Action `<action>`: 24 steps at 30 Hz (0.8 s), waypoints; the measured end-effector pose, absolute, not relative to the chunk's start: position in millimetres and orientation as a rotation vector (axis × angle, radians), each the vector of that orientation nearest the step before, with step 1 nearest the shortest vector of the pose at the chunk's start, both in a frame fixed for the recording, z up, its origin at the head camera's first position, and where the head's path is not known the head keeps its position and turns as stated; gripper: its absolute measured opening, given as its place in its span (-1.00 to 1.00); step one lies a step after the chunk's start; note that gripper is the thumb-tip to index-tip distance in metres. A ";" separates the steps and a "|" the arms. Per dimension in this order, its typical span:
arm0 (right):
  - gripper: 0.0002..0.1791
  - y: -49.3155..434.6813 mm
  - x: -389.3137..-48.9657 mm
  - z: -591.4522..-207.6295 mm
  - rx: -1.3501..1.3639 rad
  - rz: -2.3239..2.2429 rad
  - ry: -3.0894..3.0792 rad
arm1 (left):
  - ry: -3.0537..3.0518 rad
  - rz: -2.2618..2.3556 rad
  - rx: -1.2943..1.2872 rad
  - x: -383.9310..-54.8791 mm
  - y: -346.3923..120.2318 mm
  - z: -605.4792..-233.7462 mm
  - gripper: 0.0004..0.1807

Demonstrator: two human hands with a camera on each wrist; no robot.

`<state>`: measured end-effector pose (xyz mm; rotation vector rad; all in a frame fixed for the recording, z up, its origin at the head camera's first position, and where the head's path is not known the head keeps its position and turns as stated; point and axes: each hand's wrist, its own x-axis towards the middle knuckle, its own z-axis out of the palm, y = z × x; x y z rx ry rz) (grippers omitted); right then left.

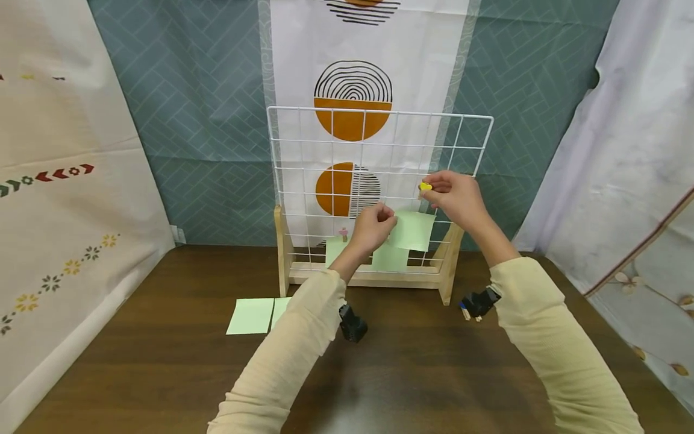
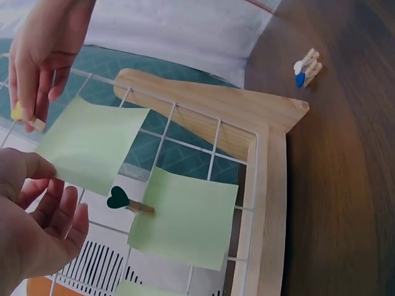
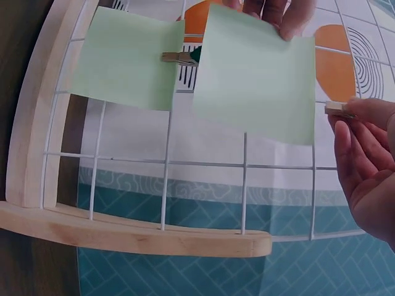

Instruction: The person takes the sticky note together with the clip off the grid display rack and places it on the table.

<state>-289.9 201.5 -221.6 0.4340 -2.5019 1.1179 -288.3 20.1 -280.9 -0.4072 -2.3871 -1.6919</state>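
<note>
My left hand (image 1: pixel 374 226) pinches a pale green paper square (image 1: pixel 413 230) by its left edge, holding it against the white wire grid (image 1: pixel 347 143). In my right hand (image 1: pixel 456 198) is a small wooden clothespin with a yellow ornament (image 1: pixel 425 187), pinched between thumb and fingers just above the paper's upper right corner. Below the held sheet, a second green square (image 2: pixel 191 219) hangs from the grid by a clothespin with a dark green heart (image 2: pixel 118 197). Another green sheet (image 1: pixel 335 250) hangs further left under a pink-topped clothespin (image 1: pixel 344 233), partly hidden by my left wrist.
Wooden feet (image 1: pixel 447 265) support the grid on the dark brown table (image 1: pixel 412 374). Two green squares (image 1: pixel 249 316) lie at the left, one partly behind my left sleeve. Loose clothespins with blue and white tops (image 2: pixel 307 69) lie right of the stand. Patterned cloths (image 1: pixel 200 120) surround the table.
</note>
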 end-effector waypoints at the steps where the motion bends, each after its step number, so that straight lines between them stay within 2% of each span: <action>1: -0.63 202.6 -289.3 -223.1 0.438 1.109 -2.503 | -2.395 -1.689 -0.409 -287.6 18.7 -281.7 -0.89; 9: -0.62 208.8 -283.4 -231.4 0.411 1.067 -2.518 | -2.489 -1.586 -0.460 -281.9 -0.6 -281.3 -0.92; 24: -0.66 220.4 -275.4 -248.8 0.464 1.037 -2.557 | -2.567 -1.721 -0.501 -269.7 -33.4 -298.2 -0.91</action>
